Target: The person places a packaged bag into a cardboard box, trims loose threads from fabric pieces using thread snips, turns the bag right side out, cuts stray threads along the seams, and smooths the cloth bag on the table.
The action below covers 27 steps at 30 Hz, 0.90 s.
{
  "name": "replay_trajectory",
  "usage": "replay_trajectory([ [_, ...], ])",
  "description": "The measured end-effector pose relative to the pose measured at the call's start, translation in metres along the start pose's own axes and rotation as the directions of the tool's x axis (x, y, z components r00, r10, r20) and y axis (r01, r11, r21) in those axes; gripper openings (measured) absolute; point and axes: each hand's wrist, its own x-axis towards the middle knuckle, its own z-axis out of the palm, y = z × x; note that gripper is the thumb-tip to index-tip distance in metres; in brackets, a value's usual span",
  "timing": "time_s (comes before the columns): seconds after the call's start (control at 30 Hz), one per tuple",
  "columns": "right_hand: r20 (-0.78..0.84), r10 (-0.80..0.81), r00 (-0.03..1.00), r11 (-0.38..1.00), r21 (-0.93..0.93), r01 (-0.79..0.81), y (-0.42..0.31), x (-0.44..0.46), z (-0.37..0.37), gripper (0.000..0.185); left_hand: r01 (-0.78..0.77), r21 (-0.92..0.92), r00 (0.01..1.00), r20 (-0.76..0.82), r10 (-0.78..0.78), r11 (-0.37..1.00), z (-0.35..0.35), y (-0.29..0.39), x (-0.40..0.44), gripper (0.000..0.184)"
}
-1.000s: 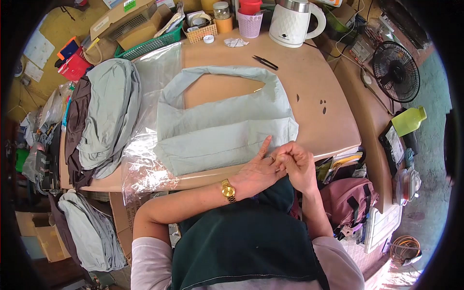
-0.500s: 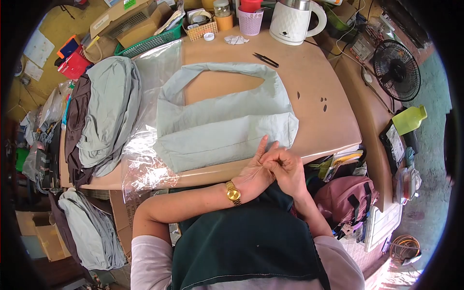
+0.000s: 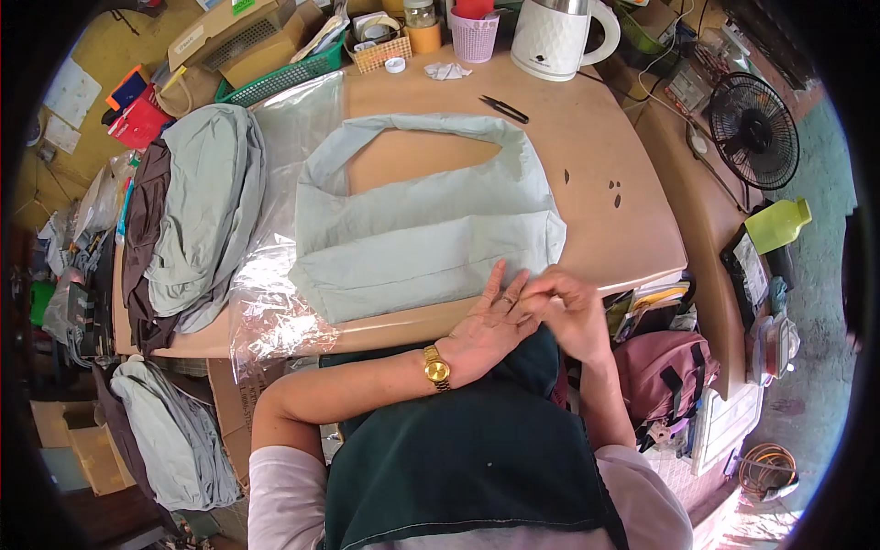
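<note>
A pale grey-green fabric bag (image 3: 403, 261) lies flat on the table, its wide shoulder strap looped away from me. At its lower right edge is my left hand (image 3: 486, 332), palm down, fingers stretched out and apart, with a gold watch (image 3: 437, 368) on the wrist. Close against those fingers, my right hand (image 3: 573, 312) is closed in a pinch. Whatever its fingertips hold, if anything, is too small to make out. Black thread snips (image 3: 504, 109) rest on the table beyond the bag.
Folded grey and brown fabric (image 3: 206, 211) is piled at the left, beside a clear plastic sheet (image 3: 284, 266). A white kettle (image 3: 548, 41) and a lilac cup (image 3: 473, 38) stand at the back. Small dark pieces (image 3: 615, 197) lie right of the bag. A fan (image 3: 754, 130) is far right.
My right hand has moved slightly to the right, still pinched. The fingers of my left hand have spread and its palm has turned down. The bag has hardly moved.
</note>
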Motion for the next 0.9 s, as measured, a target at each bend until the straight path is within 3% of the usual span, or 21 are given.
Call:
replay_trajectory([
  [0.03,0.117,-0.074,0.99,0.977,-0.192,0.096,-0.004,0.0,0.005,0.004,-0.002,-0.001,1.0,0.001,0.002,1.0,0.0,-0.001,0.0,0.051],
  [0.07,0.116,-0.074,0.991,0.977,-0.191,0.095,-0.001,-0.001,0.008,0.004,0.0,-0.049,0.999,0.043,0.002,0.999,0.001,-0.001,0.0,0.053],
  [0.13,0.212,-0.228,0.95,0.864,-0.406,0.298,0.013,-0.002,0.014,0.005,0.007,-0.096,0.996,0.087,0.002,0.995,0.0,-0.001,-0.002,0.055],
  [0.2,0.161,-0.296,0.942,0.874,-0.353,0.335,0.021,-0.001,0.021,0.005,0.007,0.03,1.0,-0.023,-0.007,1.0,-0.003,-0.001,-0.003,0.053],
  [0.27,0.105,-0.358,0.928,0.878,-0.299,0.373,0.022,-0.005,0.023,0.006,0.021,0.017,0.999,-0.026,-0.02,1.0,0.003,-0.004,-0.003,0.052],
  [0.3,0.045,-0.148,0.988,0.987,-0.06,0.15,0.019,-0.009,0.021,0.007,0.03,0.002,0.999,-0.029,-0.03,1.0,-0.002,-0.006,-0.002,0.05],
  [0.33,0.041,0.079,0.996,0.978,0.19,-0.085,0.018,-0.011,0.018,0.008,0.029,0.003,0.999,-0.029,-0.029,1.0,-0.009,-0.007,0.0,0.05],
  [0.4,0.062,0.06,0.996,0.975,0.209,-0.071,0.019,-0.008,0.008,0.009,0.03,-0.076,0.991,0.131,-0.02,0.997,-0.023,-0.009,0.002,0.048],
  [0.43,0.085,0.04,0.996,0.972,0.229,-0.059,0.02,-0.007,0.003,0.01,0.03,-0.077,0.991,0.13,-0.02,0.997,-0.02,-0.008,0.002,0.048],
  [0.5,0.096,0.055,0.994,0.965,0.25,-0.077,0.021,-0.007,-0.001,0.006,0.027,-0.101,0.999,-0.027,-0.03,0.995,-0.013,-0.007,-0.001,0.048],
  [0.53,0.092,0.02,0.996,0.991,0.127,-0.031,0.019,-0.007,0.001,0.006,0.029,-0.101,0.999,-0.028,-0.032,0.994,-0.011,-0.005,-0.002,0.048],
  [0.57,0.093,-0.016,0.996,1.0,0.001,0.016,0.016,-0.006,0.004,0.009,0.037,0.0,0.998,-0.041,-0.037,0.999,-0.01,-0.004,-0.003,0.049],
  [0.6,0.094,-0.016,0.995,1.0,0.0,0.016,0.007,-0.006,0.008,0.009,0.045,0.102,0.998,-0.054,-0.04,0.994,-0.009,-0.003,-0.003,0.05],
  [0.67,0.201,-0.066,0.977,0.974,-0.202,0.107,-0.013,-0.005,0.016,0.018,0.032,0.159,0.999,-0.033,-0.027,0.987,-0.009,-0.002,-0.005,0.052],
  [0.7,0.201,-0.065,0.977,0.974,-0.201,0.106,-0.007,-0.005,0.019,0.018,0.017,0.215,1.0,-0.012,-0.015,0.977,-0.01,-0.001,-0.006,0.054],
  [0.77,0.186,-0.247,0.951,0.931,-0.225,0.286,0.012,-0.009,0.024,0.024,0.04,0.22,0.998,0.047,-0.051,0.975,-0.025,0.003,-0.004,0.057],
  [0.83,0.149,-0.221,0.964,0.948,-0.2,0.249,0.01,-0.012,0.03,0.016,0.062,0.227,0.991,0.106,-0.088,0.972,-0.031,0.003,-0.003,0.06],
  [0.9,0.098,-0.221,0.97,0.95,-0.204,0.237,0.001,-0.011,0.032,0.013,0.038,0.496,0.983,0.139,-0.122,0.868,-0.032,0.001,-0.002,0.06],
])
